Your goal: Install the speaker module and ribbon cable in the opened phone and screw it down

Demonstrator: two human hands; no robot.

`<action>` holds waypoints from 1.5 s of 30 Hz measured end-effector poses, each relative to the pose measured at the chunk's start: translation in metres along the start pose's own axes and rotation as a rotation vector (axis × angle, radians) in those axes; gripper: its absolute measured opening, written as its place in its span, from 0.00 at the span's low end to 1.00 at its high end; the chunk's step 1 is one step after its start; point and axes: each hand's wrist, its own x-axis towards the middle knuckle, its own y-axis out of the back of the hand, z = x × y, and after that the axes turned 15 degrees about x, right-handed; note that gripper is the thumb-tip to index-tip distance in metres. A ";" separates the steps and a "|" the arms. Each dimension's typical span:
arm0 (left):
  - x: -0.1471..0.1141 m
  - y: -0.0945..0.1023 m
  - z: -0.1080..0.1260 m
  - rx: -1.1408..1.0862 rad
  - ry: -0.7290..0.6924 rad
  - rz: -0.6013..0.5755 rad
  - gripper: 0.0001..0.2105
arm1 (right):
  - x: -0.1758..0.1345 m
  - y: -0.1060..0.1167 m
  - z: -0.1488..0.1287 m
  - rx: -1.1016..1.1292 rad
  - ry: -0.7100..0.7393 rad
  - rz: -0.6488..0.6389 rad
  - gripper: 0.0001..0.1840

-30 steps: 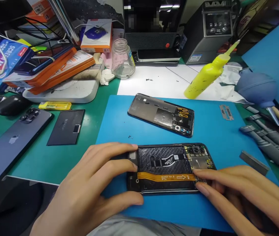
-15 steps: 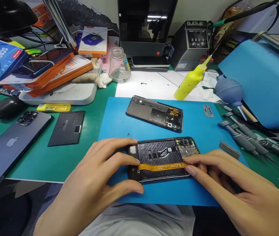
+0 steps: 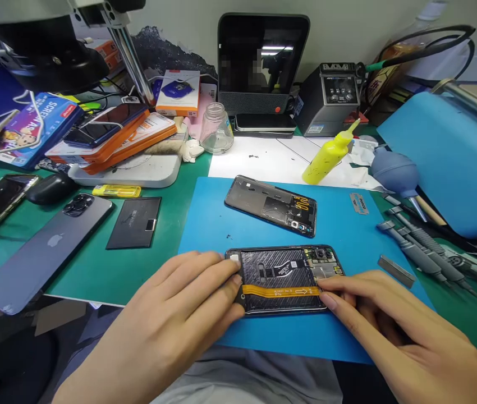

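An opened phone (image 3: 272, 306) lies flat on a blue mat, its dark inside facing up. Across it runs an orange flex cable (image 3: 278, 291) with a printed white arrow; a smaller black flex (image 3: 283, 270) sits above. My left hand (image 3: 188, 303) is closed on the phone's left end, fingers together over the edge and thumb mostly hidden below them. With thumb and index pinched, my right hand (image 3: 394, 320) is at the right end of the orange flex cable, covering its tip. Behind the phone lies a detached back cover (image 3: 259, 199) with camera openings.
A black battery-like panel (image 3: 133, 223) and a blue-grey smartphone (image 3: 49, 252) lie to the left. On the right are a razor blade (image 3: 358, 203), a grey metal strip (image 3: 396, 271), tweezers or drivers (image 3: 415, 247) and an air blower (image 3: 395, 170). A yellow bottle (image 3: 326, 160) stands behind.
My left hand's fingers have come together and closed over the phone's left end; before, they were spread. My right hand keeps its pinch. The camera view has shifted slightly up and left.
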 end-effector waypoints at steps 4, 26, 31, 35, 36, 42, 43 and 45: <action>0.003 -0.003 -0.009 -0.068 -0.081 0.005 0.12 | 0.002 0.001 0.000 -0.005 -0.001 -0.005 0.16; -0.010 -0.023 -0.007 -0.208 0.023 0.083 0.08 | 0.056 0.082 0.025 -0.607 0.149 0.151 0.37; -0.006 -0.023 -0.006 -0.174 -0.025 0.116 0.09 | 0.063 0.064 0.018 -0.619 0.166 0.158 0.25; -0.007 -0.024 -0.004 -0.187 0.046 0.128 0.13 | 0.061 0.058 0.003 -0.507 0.222 0.211 0.21; -0.008 -0.025 -0.004 -0.193 0.055 0.114 0.14 | 0.059 0.056 -0.002 -0.458 0.250 0.242 0.19; -0.017 -0.038 -0.009 -0.170 0.063 0.029 0.13 | 0.044 0.027 -0.013 -0.112 0.396 0.376 0.22; -0.018 -0.042 -0.010 -0.177 0.057 0.021 0.12 | 0.044 0.022 -0.012 -0.079 0.399 0.358 0.23; -0.019 -0.047 -0.011 -0.210 0.050 0.012 0.10 | 0.045 0.015 -0.010 -0.044 0.391 0.319 0.23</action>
